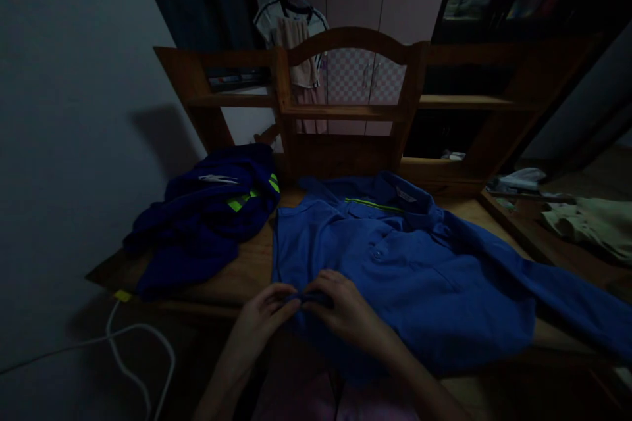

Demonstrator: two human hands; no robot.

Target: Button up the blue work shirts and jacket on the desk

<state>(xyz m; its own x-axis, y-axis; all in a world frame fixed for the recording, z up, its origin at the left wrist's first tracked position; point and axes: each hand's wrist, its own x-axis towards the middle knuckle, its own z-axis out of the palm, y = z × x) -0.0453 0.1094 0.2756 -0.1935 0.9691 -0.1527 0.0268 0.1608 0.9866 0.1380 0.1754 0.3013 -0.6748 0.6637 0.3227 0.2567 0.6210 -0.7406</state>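
A blue long-sleeved shirt (pixel 409 276) lies spread over the wooden table, its collar toward the back and one sleeve reaching out to the right. A thin yellow-green strip runs across its upper part. My left hand (pixel 266 316) pinches the fabric at the near left edge of the shirt. Close beside it, my right hand (pixel 343 306) has its fingers closed on a bunched bit of the same cloth. The fingertips of both hands nearly meet there. What exactly lies between them is too dark to make out.
A crumpled dark blue garment (pixel 207 210) with yellow-green strips sits on the table (pixel 247 276) to the left. Behind rises a wooden shelf frame (pixel 345 110). A white cable (pixel 143 329) hangs at lower left. Pale cloth (pixel 592 223) lies at far right.
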